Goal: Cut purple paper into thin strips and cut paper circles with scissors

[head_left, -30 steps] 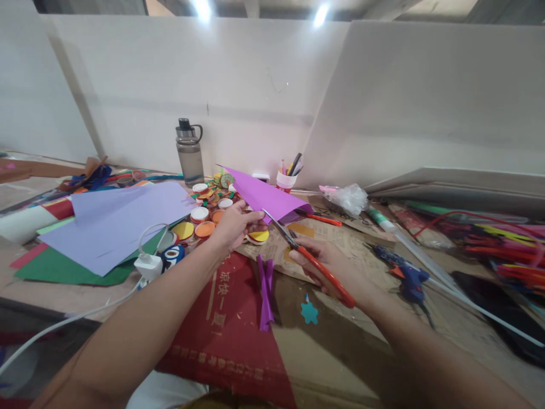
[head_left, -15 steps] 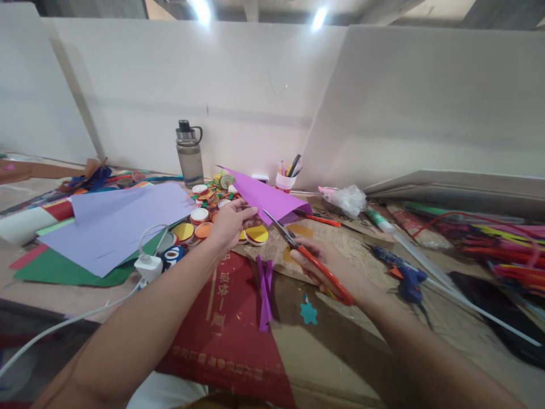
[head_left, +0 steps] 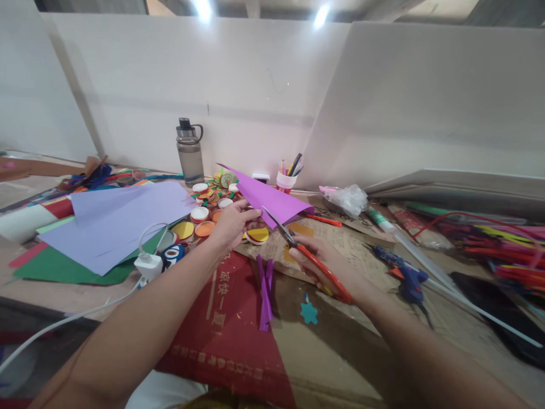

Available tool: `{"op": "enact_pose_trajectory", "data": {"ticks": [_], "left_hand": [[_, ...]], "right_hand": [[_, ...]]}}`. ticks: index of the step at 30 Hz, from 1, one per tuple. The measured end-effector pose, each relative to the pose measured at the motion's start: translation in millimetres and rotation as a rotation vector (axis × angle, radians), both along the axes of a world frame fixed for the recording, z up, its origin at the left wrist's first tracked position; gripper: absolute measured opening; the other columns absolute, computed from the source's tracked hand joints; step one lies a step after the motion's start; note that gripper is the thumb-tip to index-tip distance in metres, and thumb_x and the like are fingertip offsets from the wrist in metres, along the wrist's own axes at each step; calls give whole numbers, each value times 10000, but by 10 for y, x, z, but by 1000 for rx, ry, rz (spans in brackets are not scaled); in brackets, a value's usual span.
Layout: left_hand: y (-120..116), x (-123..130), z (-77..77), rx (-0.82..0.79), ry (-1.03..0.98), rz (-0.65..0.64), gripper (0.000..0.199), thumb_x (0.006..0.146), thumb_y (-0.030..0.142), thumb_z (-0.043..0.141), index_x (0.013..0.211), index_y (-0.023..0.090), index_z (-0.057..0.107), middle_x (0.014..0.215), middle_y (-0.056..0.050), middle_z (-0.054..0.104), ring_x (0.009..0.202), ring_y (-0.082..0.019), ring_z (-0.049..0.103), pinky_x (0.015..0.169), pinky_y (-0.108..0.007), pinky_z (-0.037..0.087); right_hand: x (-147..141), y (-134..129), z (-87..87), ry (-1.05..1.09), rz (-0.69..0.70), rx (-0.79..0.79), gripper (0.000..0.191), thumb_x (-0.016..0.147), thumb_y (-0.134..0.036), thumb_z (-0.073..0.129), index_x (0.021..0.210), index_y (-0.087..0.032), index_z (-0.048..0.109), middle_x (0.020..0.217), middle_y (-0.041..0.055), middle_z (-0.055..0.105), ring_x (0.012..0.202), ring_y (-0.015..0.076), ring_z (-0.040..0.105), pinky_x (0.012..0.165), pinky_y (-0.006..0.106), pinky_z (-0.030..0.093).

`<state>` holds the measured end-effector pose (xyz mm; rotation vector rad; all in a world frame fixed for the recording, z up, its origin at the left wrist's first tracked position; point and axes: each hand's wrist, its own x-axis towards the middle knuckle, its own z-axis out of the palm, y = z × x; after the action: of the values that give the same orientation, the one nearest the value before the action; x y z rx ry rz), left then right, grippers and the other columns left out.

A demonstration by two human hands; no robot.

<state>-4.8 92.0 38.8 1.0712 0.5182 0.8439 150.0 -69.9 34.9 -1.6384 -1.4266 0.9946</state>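
Between the fingers and thumb of my left hand (head_left: 234, 224) is the near left corner of a purple paper sheet (head_left: 272, 196), held up and tilted over the cardboard. My right hand (head_left: 319, 258) grips a pair of scissors with red-orange handles (head_left: 326, 271); the blades point up and left at the sheet's lower edge, close to my left fingertips. Narrow purple paper strips (head_left: 264, 295) lie crossed on the red cardboard (head_left: 221, 341) below. To their right rests a small teal flower-shaped cutout (head_left: 309, 311). Part of my right fingers is hidden behind the scissors.
Round coloured lids (head_left: 200, 214) cluster behind my left hand, near a water bottle (head_left: 190, 153). Lavender paper sheets (head_left: 123, 221) and a white plug (head_left: 148, 264) lie left. A pen cup (head_left: 286, 182) stands behind; a blue glue gun (head_left: 409, 278) lies right.
The purple sheet and my left fingers have shifted very slightly right. The scissors stay in almost the same place at the paper's edge.
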Motion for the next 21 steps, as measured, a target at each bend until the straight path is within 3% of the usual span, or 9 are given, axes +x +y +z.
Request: {"op": "enact_pose_trajectory", "data": {"ticks": [13, 21], "left_hand": [[-2, -5, 12, -4, -10, -13, 206, 644, 104, 763, 832, 98, 680, 728, -59, 711, 607, -129, 661, 629, -262, 566], [29, -23, 37, -23, -35, 60, 208, 685, 120, 733, 888, 122, 689, 810, -57, 735, 664, -138, 678, 690, -294, 581]], "right_hand": [[-9, 25, -39, 111, 2, -53, 381, 868, -602, 584, 841, -243, 460, 539, -76, 376, 414, 89, 363, 376, 223, 277], [-15, 15, -28, 80, 24, -30, 379, 885, -594, 564, 830, -237, 452, 545, -81, 378, 415, 81, 361, 376, 211, 286]]}}
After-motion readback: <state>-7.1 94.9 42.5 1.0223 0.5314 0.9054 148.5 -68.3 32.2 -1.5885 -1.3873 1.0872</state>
